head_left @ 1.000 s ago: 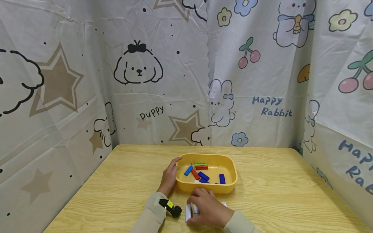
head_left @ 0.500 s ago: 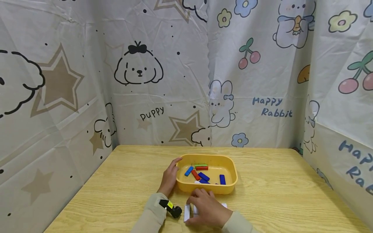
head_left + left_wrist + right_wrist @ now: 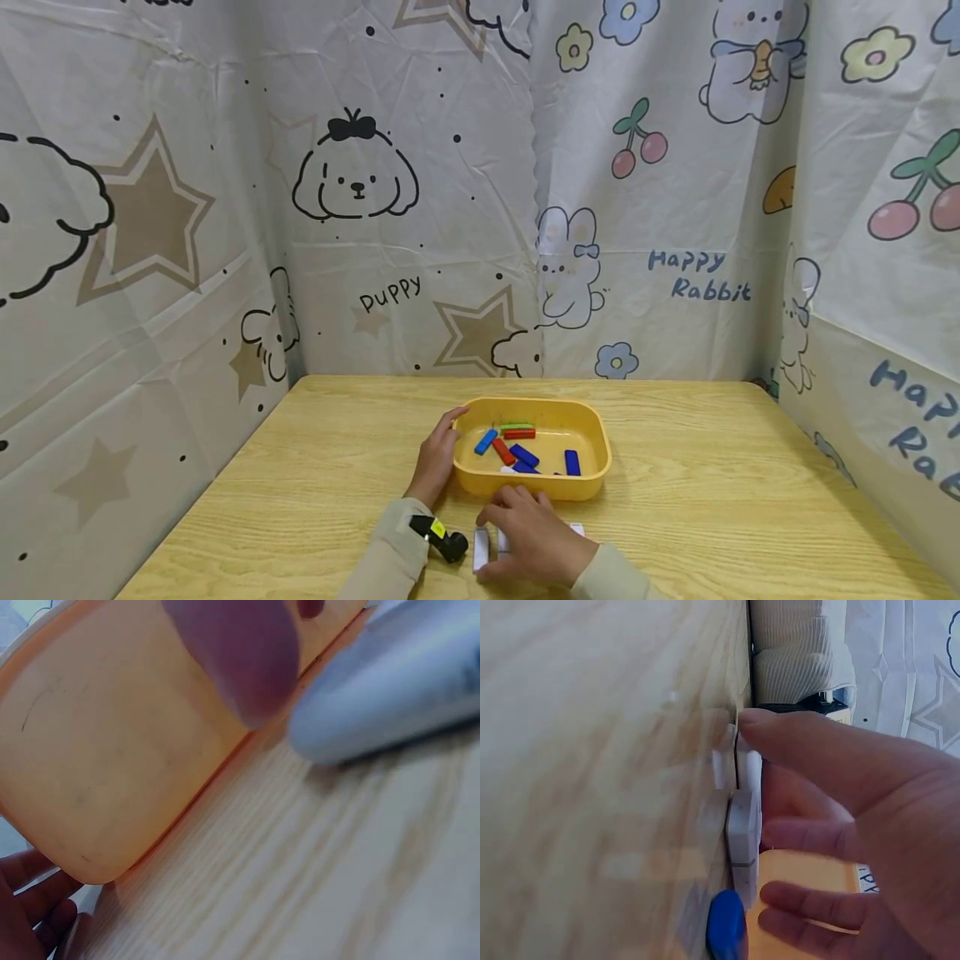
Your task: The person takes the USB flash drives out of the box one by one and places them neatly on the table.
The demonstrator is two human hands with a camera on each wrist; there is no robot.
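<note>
My left hand [image 3: 435, 458] holds the left end of the yellow plastic bin [image 3: 532, 489], its fingers around the rounded corner. In the left wrist view those fingers [image 3: 41, 904] lie against the outer wall. My right hand [image 3: 536, 537] is on the table in front of the bin, thumb and forefinger at the two ends of a white block [image 3: 481, 552]. A second white block [image 3: 503, 542] shows beside it, partly covered by the hand. In the right wrist view, white blocks [image 3: 742, 829] and a blue block [image 3: 727, 922] line up under the palm.
Inside the bin lie several blocks: a light blue block [image 3: 486, 442], red blocks [image 3: 503, 451], a green block [image 3: 516, 426] and dark blue blocks [image 3: 572, 462]. Another white block [image 3: 577, 529] sticks out right of my right hand. A printed curtain [image 3: 420, 250] stands behind the table.
The white block at my right thumb and forefinger has shifted slightly left, widening the gap to the second white block. My left hand and the bin have stayed put.
</note>
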